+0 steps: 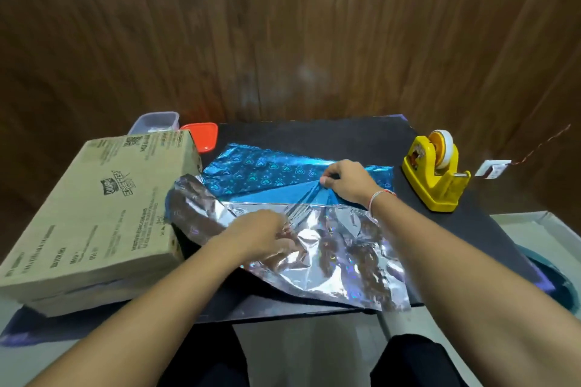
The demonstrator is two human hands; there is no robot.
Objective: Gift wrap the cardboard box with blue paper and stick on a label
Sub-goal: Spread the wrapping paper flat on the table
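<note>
Your right hand (344, 181) pinches the blue paper (267, 173), bunching it into creases at the far side of the black mat (345, 132). Your left hand (259, 231) grips the paper's folded-over silver underside near you. The cardboard box (94, 207) lies flat at the left, touching the sheet's edge; a yellow tape dispenser (435, 173) stands to the right.

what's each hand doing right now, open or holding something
Left hand: fingers curled, gripping the silver underside of the blue paper.
Right hand: pinching a gathered fold of the blue paper.
</note>
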